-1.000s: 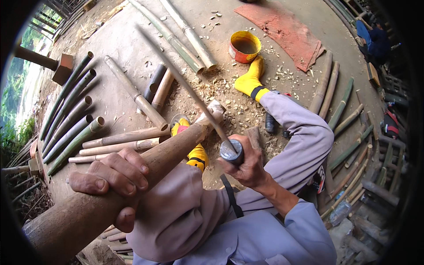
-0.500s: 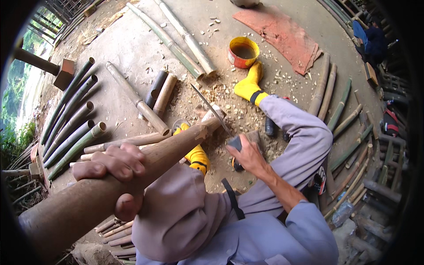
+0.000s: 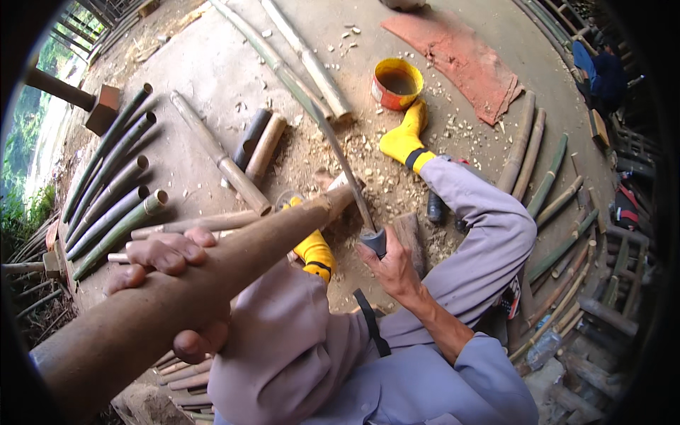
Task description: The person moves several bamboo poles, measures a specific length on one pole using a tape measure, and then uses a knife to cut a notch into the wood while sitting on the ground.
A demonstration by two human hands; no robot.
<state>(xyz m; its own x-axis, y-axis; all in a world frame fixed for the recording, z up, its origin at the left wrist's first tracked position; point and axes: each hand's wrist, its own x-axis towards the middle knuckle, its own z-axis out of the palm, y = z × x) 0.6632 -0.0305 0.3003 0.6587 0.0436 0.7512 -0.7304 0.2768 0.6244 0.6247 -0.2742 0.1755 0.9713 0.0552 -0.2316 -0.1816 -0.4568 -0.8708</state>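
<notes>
Here, the left hand [image 3: 166,283] is clenched around a thick brown bamboo pole [image 3: 212,280], fingers over the top and thumb curled beneath; the pole runs from the lower left edge of the view up to its cut end near the middle, resting across the person's raised knee. The right hand [image 3: 389,265] grips the dark handle of a long blade [image 3: 347,170], fingers wrapped shut; the blade slants up and away, its lower part just beside the pole's cut end, though whether steel touches wood cannot be told.

Around that end the ground is strewn with pale chips [image 3: 397,184]. A yellow boot [image 3: 315,248] sits under the pole, another yellow boot [image 3: 404,138] stretches toward an orange tin [image 3: 397,83], near it but apart. Beyond lies a red cloth [image 3: 460,60].

To the left, a row of green bamboo lengths [image 3: 106,191] lies side by side, and two short tubes [image 3: 258,142] lie between them and the blade. Bare concrete floor [image 3: 205,71] opens above. More poles [image 3: 545,191] crowd the right edge.
</notes>
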